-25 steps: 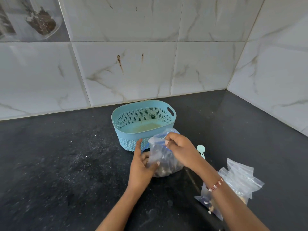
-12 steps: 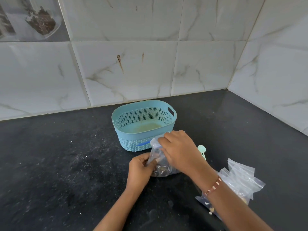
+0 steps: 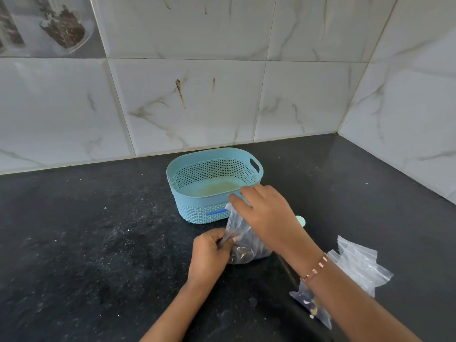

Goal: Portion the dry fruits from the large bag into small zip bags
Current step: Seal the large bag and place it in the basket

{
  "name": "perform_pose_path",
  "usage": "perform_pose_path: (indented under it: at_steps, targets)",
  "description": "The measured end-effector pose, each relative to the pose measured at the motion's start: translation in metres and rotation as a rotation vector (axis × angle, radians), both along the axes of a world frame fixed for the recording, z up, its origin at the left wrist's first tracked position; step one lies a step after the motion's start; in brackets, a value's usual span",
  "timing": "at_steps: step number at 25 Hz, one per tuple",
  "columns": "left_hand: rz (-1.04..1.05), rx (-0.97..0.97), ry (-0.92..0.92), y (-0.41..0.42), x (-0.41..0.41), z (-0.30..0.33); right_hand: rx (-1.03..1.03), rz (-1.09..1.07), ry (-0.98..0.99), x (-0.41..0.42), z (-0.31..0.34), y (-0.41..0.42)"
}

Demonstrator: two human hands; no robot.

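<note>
Both grips are on one small zip bag (image 3: 240,243), which stands on the black counter (image 3: 98,255) just in front of a blue perforated basket (image 3: 197,203). Our left hand (image 3: 209,253) pinches the clear film at the bag's near left side, thumb and fingers curled around a fold of plastic. Our right hand (image 3: 266,213) reaches over the top, its fingers bent down onto the upper edge near the blue zip strip; it seems to be pressing or pinching the seal, though the fingertips are hidden behind the hand, so we cannot tell exactly how they close.

A dark clump of dry fruits (image 3: 243,254) sits at the bottom of this bag. We judge the bag to be light, with all its weight low down, and the film thin, soft and slippery, so it will sag and crumple if held only by the middle. The firmest place to take hold is the stiffer zip strip along the top, with a second grip lower down to steady the load. Squeezing the bottom too hard could crush the fruit.

To the right, partly under our right forearm, lies a crumpled heap of clear bags (image 3: 357,265) on the counter; a few pale and dark pieces show in its near corner. A pale green scoop (image 3: 301,220) peeks out beyond the right hand. The basket looks unfilled.
</note>
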State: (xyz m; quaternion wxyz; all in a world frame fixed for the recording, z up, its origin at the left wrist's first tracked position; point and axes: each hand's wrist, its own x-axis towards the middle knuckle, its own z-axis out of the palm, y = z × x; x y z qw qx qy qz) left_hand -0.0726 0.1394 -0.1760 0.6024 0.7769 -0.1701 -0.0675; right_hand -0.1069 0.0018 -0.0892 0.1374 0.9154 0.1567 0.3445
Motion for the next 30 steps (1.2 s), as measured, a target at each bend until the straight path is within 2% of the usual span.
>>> perform_pose_path:
  at_steps: [2,4,5,6,9,10,11,12,13,15,16,18,19,20,22,25,30]
  targets:
    - [-0.014,0.057,-0.073,-0.001,0.002,-0.001,-0.116,0.003,0.039,0.002,0.001,0.002]
    - [-0.024,0.072,-0.098,-0.002,0.002,-0.003,-0.096,-0.058,0.133,0.006,0.007,0.008]
    - [-0.023,0.069,-0.085,-0.002,0.002,-0.003,0.056,-0.103,0.227,0.008,0.011,0.010]
    - [-0.022,0.066,-0.065,-0.001,0.003,-0.005,0.294,-0.153,0.368,0.009,0.017,0.011]
    - [0.009,0.066,-0.060,0.001,0.008,-0.008,1.337,-0.139,0.741,0.011,0.030,0.004]
    - [0.013,0.078,-0.075,0.001,0.009,-0.009,1.576,-0.122,0.801,0.012,0.028,-0.001]
    - [0.009,0.088,-0.081,0.002,0.008,-0.008,1.707,-0.130,0.829,0.012,0.024,-0.005]
    - [0.004,0.088,-0.079,0.002,0.007,-0.007,1.726,-0.155,0.836,0.011,0.023,-0.007]
    - [0.012,0.083,-0.060,0.002,0.006,-0.007,1.639,-0.175,0.803,0.008,0.021,-0.009]
    - [0.036,0.037,0.019,0.003,0.005,-0.005,1.327,-0.149,0.641,0.001,0.019,-0.010]
    - [0.042,0.008,0.061,0.004,0.006,-0.005,1.109,-0.123,0.554,-0.005,0.017,-0.012]
    - [0.040,-0.024,0.082,0.006,0.007,-0.002,0.495,-0.160,0.350,-0.013,0.007,-0.011]
    - [0.033,-0.027,0.077,0.007,0.007,-0.002,0.271,-0.193,0.260,-0.016,0.000,-0.010]
    - [0.025,-0.025,0.071,0.007,0.006,-0.001,0.149,-0.220,0.199,-0.017,-0.007,-0.008]
    - [0.015,-0.014,0.064,0.007,0.006,-0.002,0.077,-0.250,0.100,-0.016,-0.018,-0.006]
    - [0.028,0.013,0.069,0.008,0.007,0.000,0.105,-0.239,0.023,-0.014,-0.025,-0.008]
    - [0.033,0.040,0.073,0.015,0.010,-0.002,0.349,-0.289,-0.060,-0.018,-0.022,-0.022]
